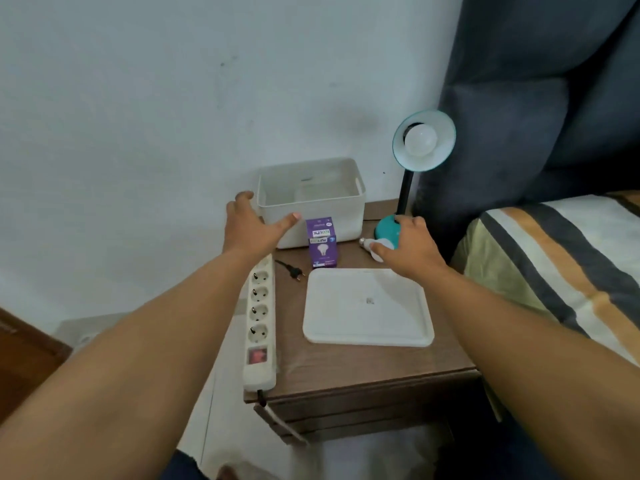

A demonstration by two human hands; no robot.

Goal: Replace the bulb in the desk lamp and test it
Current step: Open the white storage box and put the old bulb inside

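Note:
A teal desk lamp [404, 194] stands at the back right of the wooden bedside table [346, 370], its shade tipped toward me with a white bulb [419, 142] screwed in. A loose bulb [375, 244] lies on its side in front of the teal base. My right hand [407, 249] is curled over it, thumb on the near side and fingers on the far side. A purple bulb carton [323, 243] stands upright in the middle. The lamp's black plug [295, 272] lies unplugged beside the white power strip [259, 320]. My left hand [249, 225] is spread against the left corner of the white storage box [311, 202].
The box's flat white lid [369, 306] lies on the table in front of my right arm. The power strip runs along the table's left edge, its red switch nearest me. A bed with a striped cover [554, 261] and a dark headboard [536, 98] is close on the right.

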